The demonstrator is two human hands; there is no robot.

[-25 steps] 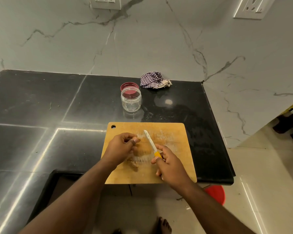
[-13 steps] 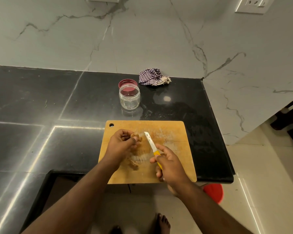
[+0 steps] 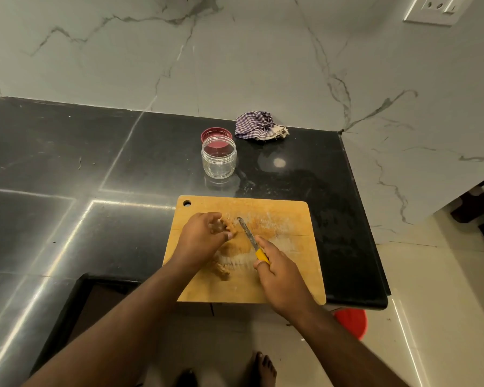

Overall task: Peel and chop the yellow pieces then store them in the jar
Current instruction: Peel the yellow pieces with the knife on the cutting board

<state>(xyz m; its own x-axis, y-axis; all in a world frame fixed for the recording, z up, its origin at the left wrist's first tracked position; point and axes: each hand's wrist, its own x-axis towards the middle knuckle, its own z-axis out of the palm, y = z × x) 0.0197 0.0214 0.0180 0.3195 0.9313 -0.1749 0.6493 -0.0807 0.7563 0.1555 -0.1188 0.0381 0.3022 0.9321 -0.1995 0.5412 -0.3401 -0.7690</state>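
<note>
A: The yellow pieces, where do they lie?

B: One knobbly yellow piece (image 3: 231, 227) sits on the wooden cutting board (image 3: 291, 216), under the fingertips of the left hand (image 3: 203, 238). The fingers curl down around it, the thumb at its near side. A second yellow piece (image 3: 222, 270) lies on the board nearer the person, just beside the left wrist, with nothing touching it.

A: And the right hand?

B: The right hand (image 3: 281, 275) is wrapped round the yellow handle of a small knife (image 3: 250, 238). The blade points away from the person, its tip just beside the piece the left hand holds. Whether blade and piece touch cannot be told.

A: The jar?

B: The clear jar (image 3: 219, 157) stands open and upright on the black counter (image 3: 67, 152), beyond the board and apart from it. Its red lid (image 3: 215, 133) lies just behind it. A checked cloth (image 3: 259, 126) is bunched near the marble wall (image 3: 235, 51).
</note>
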